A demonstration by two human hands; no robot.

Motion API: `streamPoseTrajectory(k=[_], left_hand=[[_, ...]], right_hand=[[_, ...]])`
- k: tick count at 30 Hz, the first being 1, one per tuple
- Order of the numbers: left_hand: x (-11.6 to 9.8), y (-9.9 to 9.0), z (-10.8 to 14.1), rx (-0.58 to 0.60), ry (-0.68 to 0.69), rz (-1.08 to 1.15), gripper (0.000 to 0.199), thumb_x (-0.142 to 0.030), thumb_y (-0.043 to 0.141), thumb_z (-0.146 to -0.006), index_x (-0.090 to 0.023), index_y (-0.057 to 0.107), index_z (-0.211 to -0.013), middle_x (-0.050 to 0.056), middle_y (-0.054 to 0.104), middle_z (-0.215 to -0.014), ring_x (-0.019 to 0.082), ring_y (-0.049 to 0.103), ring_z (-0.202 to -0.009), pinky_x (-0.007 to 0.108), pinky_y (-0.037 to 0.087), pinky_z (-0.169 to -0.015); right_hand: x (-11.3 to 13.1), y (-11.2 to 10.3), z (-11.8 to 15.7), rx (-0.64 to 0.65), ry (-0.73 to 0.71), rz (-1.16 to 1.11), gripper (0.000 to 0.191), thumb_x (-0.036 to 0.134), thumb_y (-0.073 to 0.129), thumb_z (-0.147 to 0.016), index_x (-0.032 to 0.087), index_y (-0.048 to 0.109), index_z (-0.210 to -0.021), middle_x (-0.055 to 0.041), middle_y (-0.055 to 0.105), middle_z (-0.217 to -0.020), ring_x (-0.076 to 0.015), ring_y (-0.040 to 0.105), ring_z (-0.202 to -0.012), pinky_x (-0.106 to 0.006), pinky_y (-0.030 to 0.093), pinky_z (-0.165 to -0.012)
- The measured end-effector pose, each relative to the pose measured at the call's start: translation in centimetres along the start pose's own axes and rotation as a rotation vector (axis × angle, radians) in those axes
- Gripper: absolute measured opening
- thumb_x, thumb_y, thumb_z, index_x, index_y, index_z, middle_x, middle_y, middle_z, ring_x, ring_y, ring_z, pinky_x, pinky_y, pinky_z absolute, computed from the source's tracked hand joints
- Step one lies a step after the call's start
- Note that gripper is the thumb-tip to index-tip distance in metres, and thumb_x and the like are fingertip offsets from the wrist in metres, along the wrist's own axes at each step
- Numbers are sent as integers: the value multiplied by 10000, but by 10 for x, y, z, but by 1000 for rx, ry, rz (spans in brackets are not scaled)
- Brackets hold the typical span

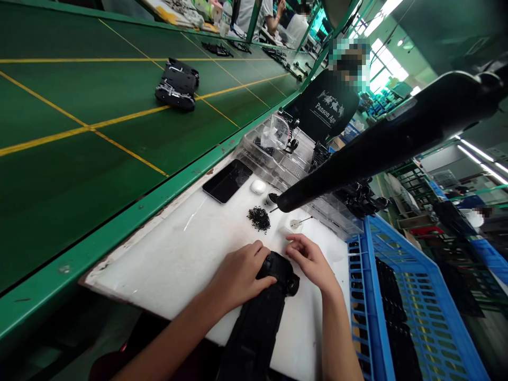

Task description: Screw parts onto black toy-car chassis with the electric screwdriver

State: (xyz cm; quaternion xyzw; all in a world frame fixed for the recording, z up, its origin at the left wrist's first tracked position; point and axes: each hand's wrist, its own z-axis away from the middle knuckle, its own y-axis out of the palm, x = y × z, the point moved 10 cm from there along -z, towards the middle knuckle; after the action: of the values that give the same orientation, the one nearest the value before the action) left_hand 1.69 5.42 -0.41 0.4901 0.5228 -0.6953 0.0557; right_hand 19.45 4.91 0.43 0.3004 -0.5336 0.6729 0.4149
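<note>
My left hand (238, 275) is shut around the rounded end of a long black plastic housing (257, 325), which lies on a white board (178, 259). My right hand (311, 262) hovers at the housing's far end with its fingers curled together. Whether those fingertips pinch something small, I cannot tell. Ahead of my hands lies a loose pile of tiny black parts (259, 218), and a small cup (273, 198) of similar parts stands beyond it. A thin-shafted small tool (297, 223) lies just past my right hand.
A black phone (227, 181) and a white earbud case (257, 186) lie on the board. Transparent plastic trays (273, 143) stand behind it, under a black tube (384, 143) overhead. A blue crate (397, 286) sits right; a green conveyor (99, 121) carries a black assembly (177, 84). A co-worker (327, 106) stands beyond.
</note>
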Motion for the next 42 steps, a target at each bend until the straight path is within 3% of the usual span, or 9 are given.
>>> streamPoseTrajectory(k=[4, 8, 10, 20, 24, 27, 30, 36, 42], left_hand=[[1, -2, 0, -13, 7, 10, 350, -389, 766, -873, -242, 617, -1154, 21, 650, -1085, 247, 669, -968, 353, 503, -744], [2, -1, 0, -17, 10, 19, 366, -395, 748, -890, -241, 616, -1196, 27, 657, -1125, 250, 677, -973, 353, 512, -750], [4, 1, 0, -14, 10, 20, 370, -407, 724, -911, -239, 611, -1220, 32, 658, -1147, 240, 679, -958, 344, 513, -734], [5, 2, -1, -26, 28, -21, 343, -406, 699, -927, -249, 599, -1216, 39, 661, -1159, 243, 685, -971, 338, 513, -735], [2, 3, 0, -21, 33, -14, 372, -416, 715, -926, -238, 595, -1230, 36, 661, -1163, 233, 686, -961, 334, 514, -732], [1, 3, 0, -16, 40, -17, 393, -418, 726, -924, -230, 592, -1243, 33, 658, -1166, 225, 681, -967, 334, 515, -729], [0, 3, -1, -25, 43, -33, 396, -425, 735, -922, -231, 592, -1236, 25, 656, -1164, 223, 676, -980, 339, 514, -725], [-1, 3, -2, -33, 47, -29, 382, -421, 765, -903, -234, 604, -1195, 13, 652, -1112, 210, 669, -954, 332, 502, -694], [-3, 5, -3, 12, 39, -13, 324, -373, 750, -912, -215, 606, -1156, 27, 639, -1076, 231, 655, -938, 330, 486, -668]], right_hand=[[-16, -70, 32, -526, -12, 29, 373, 513, 780, -821, 190, 733, -1002, -15, 634, -712, -199, 600, -680, -342, 518, -671], [-43, -138, 97, -1128, -23, 104, 497, 596, 570, -941, 172, 625, -1194, -23, 599, -765, -216, 555, -720, -369, 495, -704], [-58, -154, 119, -1288, 12, 160, 558, 622, 583, -925, 154, 608, -1228, -56, 633, -833, -234, 568, -761, -383, 495, -722], [-89, -147, 89, -1059, 87, 269, 436, 607, 823, -721, 208, 657, -777, -40, 692, -709, -239, 637, -694, -338, 501, -662], [-80, -137, 96, -1042, 39, 117, 454, 615, 714, -847, 177, 654, -949, -85, 746, -887, -265, 723, -835, -358, 567, -723], [-70, -112, 106, -928, 44, -37, 450, 572, 734, -863, 174, 640, -1053, -115, 765, -997, -266, 748, -799, -402, 598, -732], [-61, -74, 117, -785, 83, -112, 379, 514, 829, -802, 182, 678, -905, -64, 717, -732, -236, 676, -632, -400, 568, -673], [-53, -32, 145, -1013, -66, -266, 462, 584, 881, -725, 212, 676, -908, -47, 605, -755, -221, 559, -684, -385, 491, -655], [-64, -7, 114, -932, -124, -571, 519, 646, 812, -790, 203, 553, -871, 50, 463, -708, -113, 450, -606, -289, 448, -614]])
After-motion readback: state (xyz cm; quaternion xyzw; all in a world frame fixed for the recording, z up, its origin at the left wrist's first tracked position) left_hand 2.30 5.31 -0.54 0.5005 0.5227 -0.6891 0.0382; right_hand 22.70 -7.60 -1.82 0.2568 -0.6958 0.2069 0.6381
